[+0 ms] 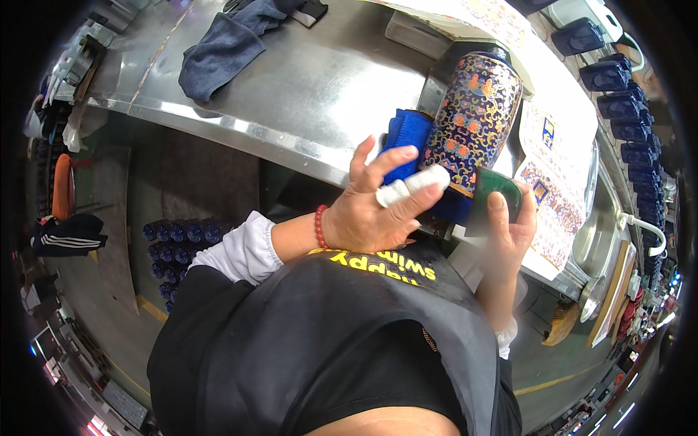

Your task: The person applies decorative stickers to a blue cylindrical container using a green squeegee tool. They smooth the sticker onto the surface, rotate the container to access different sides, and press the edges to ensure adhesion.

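A dark blue vase [476, 105] with a colourful floral and scroll pattern lies tilted at the table's near edge, its base toward me. Folded blue cloth [408, 136] sits beside and under its lower end. My left hand [367, 218] is just short of the vase's base, fingers spread and nothing held; white coverings wrap some fingers, and a red bead bracelet circles the wrist. Between thumb and fingers, my right hand [518, 225] pinches a flat green scraper [483, 200] next to the vase's lower right side. Whether the scraper touches the vase, I cannot tell.
Patterned transfer sheets [556, 218] lie on the table at right, near a metal sink [592, 240] with a white tap. A grey-blue cloth [225, 54] rests on the steel table [313, 87]. Rows of dark blue vessels [632, 131] line the far right; more bottle-like ones [182, 232] stand below left.
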A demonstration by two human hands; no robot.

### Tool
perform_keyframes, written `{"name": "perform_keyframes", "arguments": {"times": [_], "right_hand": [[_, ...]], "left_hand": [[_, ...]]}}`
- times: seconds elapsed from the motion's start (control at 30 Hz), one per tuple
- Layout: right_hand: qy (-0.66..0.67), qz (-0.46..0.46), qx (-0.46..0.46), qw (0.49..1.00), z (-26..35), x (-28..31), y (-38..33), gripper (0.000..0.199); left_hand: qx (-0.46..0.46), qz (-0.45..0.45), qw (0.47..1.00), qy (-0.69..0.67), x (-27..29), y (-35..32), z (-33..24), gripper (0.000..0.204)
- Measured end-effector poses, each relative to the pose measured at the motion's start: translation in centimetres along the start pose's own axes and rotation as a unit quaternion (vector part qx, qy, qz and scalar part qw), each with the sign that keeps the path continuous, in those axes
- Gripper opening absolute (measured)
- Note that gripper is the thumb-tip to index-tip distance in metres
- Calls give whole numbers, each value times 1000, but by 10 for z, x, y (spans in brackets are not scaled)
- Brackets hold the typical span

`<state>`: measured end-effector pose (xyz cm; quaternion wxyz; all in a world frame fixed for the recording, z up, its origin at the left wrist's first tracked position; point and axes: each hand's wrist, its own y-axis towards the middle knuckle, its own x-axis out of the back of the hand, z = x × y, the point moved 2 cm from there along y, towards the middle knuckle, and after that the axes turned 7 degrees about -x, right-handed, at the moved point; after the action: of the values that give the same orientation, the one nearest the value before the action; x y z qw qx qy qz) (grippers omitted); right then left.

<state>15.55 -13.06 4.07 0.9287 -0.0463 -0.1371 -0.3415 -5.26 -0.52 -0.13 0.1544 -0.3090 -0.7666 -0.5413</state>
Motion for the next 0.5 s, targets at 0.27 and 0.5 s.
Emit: {"name": "perform_keyframes", "arguments": {"times": [0.27,0.5], "right_hand": [[7,30,-7,999,-1,1,0,21],[1,31,-4,1000,-4,2,1,23]], "left_hand": [[38,-15,999,11,1,-8,3,59],[109,-31,993,13,5,-1,12,36]]}}
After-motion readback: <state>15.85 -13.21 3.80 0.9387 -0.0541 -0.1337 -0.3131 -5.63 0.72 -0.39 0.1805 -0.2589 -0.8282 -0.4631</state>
